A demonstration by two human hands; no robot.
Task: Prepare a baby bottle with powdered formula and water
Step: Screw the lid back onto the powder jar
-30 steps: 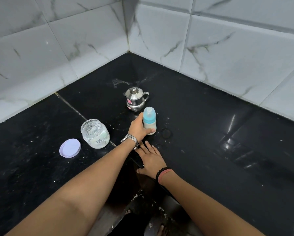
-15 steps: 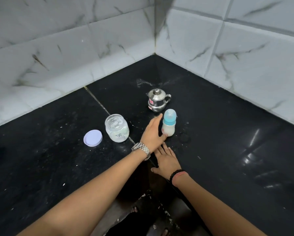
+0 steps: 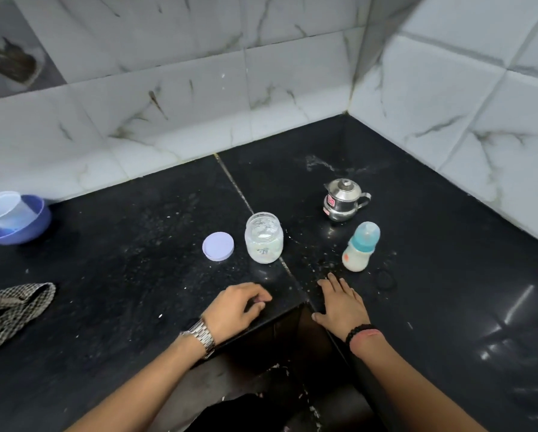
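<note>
A baby bottle (image 3: 358, 247) with a blue cap and white milky liquid stands upright on the black counter (image 3: 136, 275). Nothing touches it. To its left stands an open glass jar (image 3: 264, 237) with a little white powder, and its lilac lid (image 3: 218, 246) lies flat beside it. Behind the bottle sits a small steel kettle (image 3: 344, 199) with its lid on. My left hand (image 3: 236, 308), with a metal watch on the wrist, rests near the counter's inner edge with fingers curled and holds nothing. My right hand (image 3: 342, 305) lies flat, fingers spread, just in front of the bottle.
A blue bowl (image 3: 18, 226) with a clear plastic cup in it sits at the far left by the wall. A checked cloth (image 3: 10, 310) lies at the left edge. White tiled walls meet in a corner behind the kettle. Powder specks dot the counter.
My left hand let go of the bottle and drew back to the counter's edge. The view swung left, so the bowl and cloth came into sight. My right hand stayed flat.
</note>
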